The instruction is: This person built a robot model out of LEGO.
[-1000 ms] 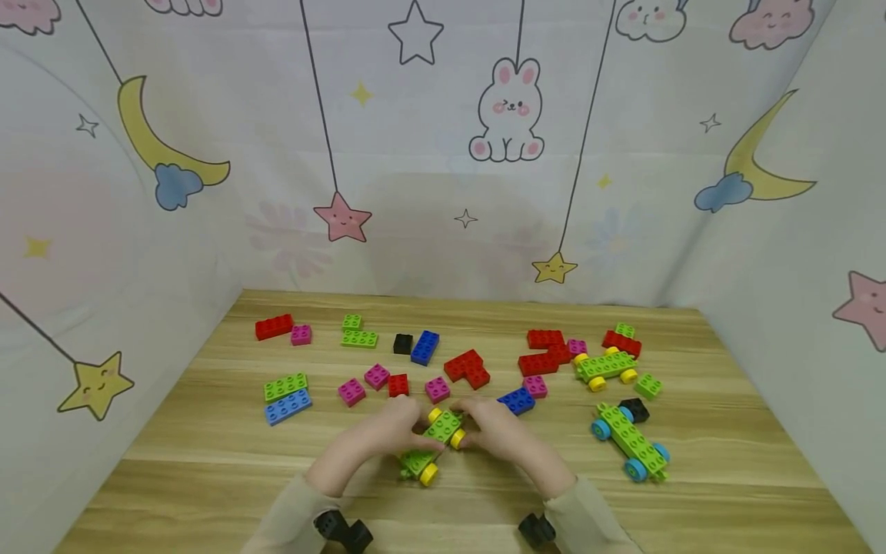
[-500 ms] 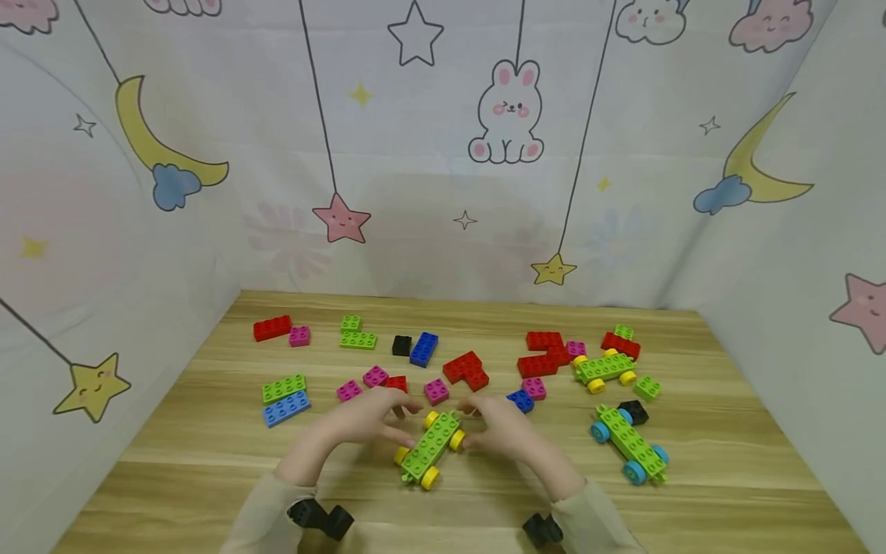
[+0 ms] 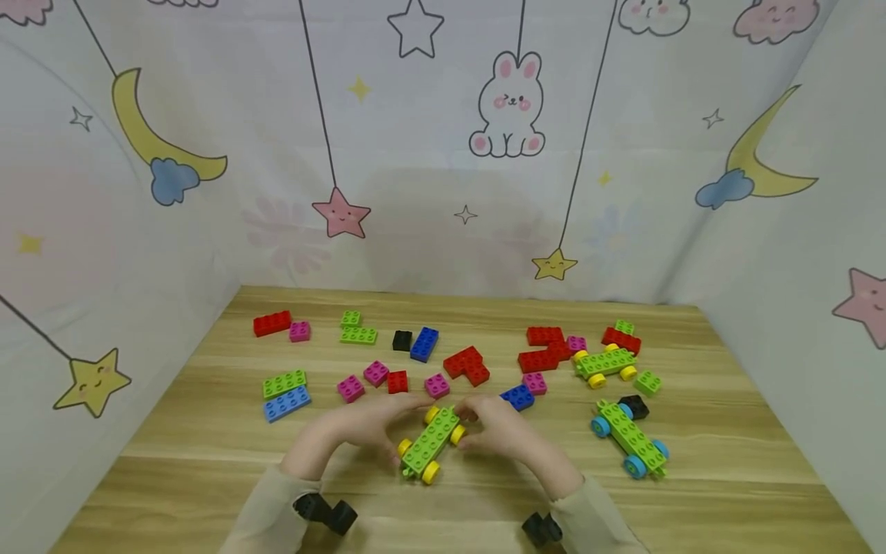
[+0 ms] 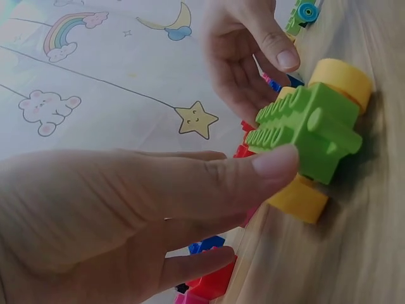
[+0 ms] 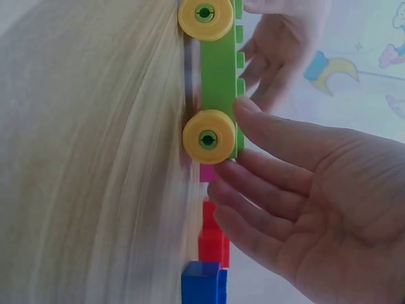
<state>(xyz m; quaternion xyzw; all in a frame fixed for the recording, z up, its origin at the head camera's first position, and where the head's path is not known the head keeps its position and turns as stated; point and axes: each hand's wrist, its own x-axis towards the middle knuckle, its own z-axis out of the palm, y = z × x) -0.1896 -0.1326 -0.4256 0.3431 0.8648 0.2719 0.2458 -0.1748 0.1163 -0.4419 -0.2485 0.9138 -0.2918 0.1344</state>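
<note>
In the head view, a green toy car base (image 3: 431,442) with yellow wheels and studs on top stands on the table, slanting between the two hands. My left hand (image 3: 370,423) is to its left, thumb and fingers spread. In the left wrist view, the left thumb (image 4: 275,163) lies in front of the car base's near end; contact cannot be told. My right hand (image 3: 494,423) is at the far right end. The right wrist view has its thumb (image 5: 250,106) by the studded edge and its fingers below a yellow wheel (image 5: 209,137), loosely bent, with no clear grip.
Pink bricks (image 3: 437,385), red bricks (image 3: 467,365) and a blue brick (image 3: 519,397) lie just beyond the hands. At the right stand a blue-wheeled car base (image 3: 631,438) and another yellow-wheeled one (image 3: 605,363). Green and light-blue bricks (image 3: 287,403) lie at the left.
My left hand has come off the top of the car base and moved to its left side, uncovering the studs. The right hand and the car base stay nearly in place.
</note>
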